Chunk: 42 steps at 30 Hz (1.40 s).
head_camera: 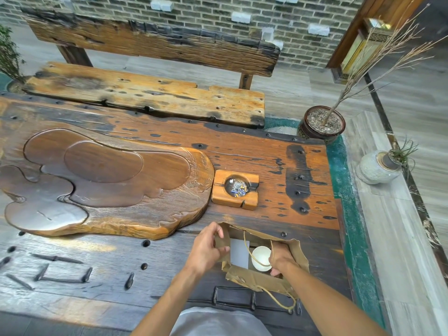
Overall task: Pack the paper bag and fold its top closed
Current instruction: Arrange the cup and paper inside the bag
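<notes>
Head view. The brown paper bag [260, 277] stands open near the right end of the tabletop [278, 151], close to its near edge. Inside it show a white cup [261, 258] and, to its left, a flat white card or box [239, 253] — which of the two cannot be told.

The left hand [206, 251] pinches the bag's left rim, fingers [221, 249] narrow on the paper. The right hand [281, 260] grips the right rim, fingers curled over it.

Progress, as a judgement: packing appears done or nearly so; the fold is not yet made, since the mouth is wide open and the twine handles [278, 299] hang loose.

Clearances: the wooden ashtray [234, 189] sits beyond the bag, apart from it; the carved tea tray [104, 180] lies to the left. The right edge of the tabletop is near — room for folding is better toward the person.
</notes>
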Available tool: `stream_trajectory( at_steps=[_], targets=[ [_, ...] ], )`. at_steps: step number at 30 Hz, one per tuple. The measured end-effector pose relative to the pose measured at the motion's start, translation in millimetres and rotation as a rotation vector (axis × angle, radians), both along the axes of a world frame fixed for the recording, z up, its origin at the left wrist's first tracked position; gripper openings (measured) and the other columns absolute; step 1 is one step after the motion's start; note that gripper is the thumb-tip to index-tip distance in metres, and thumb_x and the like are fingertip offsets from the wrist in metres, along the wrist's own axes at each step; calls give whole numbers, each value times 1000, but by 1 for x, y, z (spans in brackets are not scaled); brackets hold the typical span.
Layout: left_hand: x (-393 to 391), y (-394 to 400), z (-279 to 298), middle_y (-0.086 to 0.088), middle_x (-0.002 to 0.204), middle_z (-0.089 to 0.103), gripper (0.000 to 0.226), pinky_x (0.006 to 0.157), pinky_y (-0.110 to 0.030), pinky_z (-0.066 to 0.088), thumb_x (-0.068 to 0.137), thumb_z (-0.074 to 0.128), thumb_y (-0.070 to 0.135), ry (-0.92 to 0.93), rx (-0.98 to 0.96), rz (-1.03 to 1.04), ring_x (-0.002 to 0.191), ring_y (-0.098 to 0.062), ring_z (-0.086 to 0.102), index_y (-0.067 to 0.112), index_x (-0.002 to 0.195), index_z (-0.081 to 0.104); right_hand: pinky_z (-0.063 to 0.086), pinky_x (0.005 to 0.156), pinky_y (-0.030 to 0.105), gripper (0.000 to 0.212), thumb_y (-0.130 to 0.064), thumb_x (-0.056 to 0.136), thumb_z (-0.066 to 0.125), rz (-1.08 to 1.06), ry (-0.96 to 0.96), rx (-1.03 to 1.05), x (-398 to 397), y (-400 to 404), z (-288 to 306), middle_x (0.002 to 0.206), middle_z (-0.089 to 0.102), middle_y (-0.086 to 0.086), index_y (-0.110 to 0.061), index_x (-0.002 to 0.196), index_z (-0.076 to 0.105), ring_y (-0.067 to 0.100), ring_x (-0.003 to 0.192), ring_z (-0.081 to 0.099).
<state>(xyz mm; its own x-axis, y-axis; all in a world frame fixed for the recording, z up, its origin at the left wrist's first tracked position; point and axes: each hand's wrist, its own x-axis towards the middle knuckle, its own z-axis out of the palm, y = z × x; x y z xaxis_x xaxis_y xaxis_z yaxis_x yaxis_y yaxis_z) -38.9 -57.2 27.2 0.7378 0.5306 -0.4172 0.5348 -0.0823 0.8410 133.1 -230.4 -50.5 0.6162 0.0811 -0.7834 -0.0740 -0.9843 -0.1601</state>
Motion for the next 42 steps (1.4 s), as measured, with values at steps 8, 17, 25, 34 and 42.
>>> stream_trajectory(
  at_steps=[8, 17, 25, 34, 42],
  targets=[
    [1, 0, 3, 4, 69, 43, 42, 49, -29, 35, 77, 75, 5, 27, 12, 5, 57, -13, 37, 33, 76, 43, 47, 33, 22, 39, -26, 89, 67, 132, 108, -36, -7, 8, 31, 110, 67, 14, -8, 118, 49, 20, 46, 64],
    [6, -7, 11, 7, 72, 42, 40, 53, -27, 32, 78, 74, 4, 26, 82, -63, 60, -11, 37, 30, 79, 44, 61, 80, 37, 74, -60, 78, 65, 259, 130, -122, -7, 5, 59, 127, 62, 11, -10, 131, 50, 29, 84, 75],
    [11, -16, 18, -3, 97, 52, 33, 62, -5, 40, 81, 71, 1, -18, 201, -194, 71, -6, 44, 24, 96, 53, 50, 78, 32, 83, -69, 80, 54, 342, 121, -13, -5, -2, 109, 94, 70, 7, -6, 134, 46, 21, 87, 66],
    [3, -17, 24, 11, 87, 39, 45, 60, -13, 37, 80, 74, 10, -72, 281, -229, 59, -5, 42, 39, 104, 49, 50, 100, 42, 77, -68, 79, 58, 400, 138, 177, -10, -25, 175, 114, 71, 10, -6, 125, 58, 22, 106, 67],
    [5, -15, 42, 7, 87, 42, 47, 67, -24, 42, 80, 79, 25, -134, 280, -206, 63, -6, 45, 41, 113, 50, 56, 93, 27, 77, -60, 80, 65, 309, 169, 382, 4, -52, 223, 116, 70, 1, -9, 136, 48, 8, 98, 71]
  ],
)
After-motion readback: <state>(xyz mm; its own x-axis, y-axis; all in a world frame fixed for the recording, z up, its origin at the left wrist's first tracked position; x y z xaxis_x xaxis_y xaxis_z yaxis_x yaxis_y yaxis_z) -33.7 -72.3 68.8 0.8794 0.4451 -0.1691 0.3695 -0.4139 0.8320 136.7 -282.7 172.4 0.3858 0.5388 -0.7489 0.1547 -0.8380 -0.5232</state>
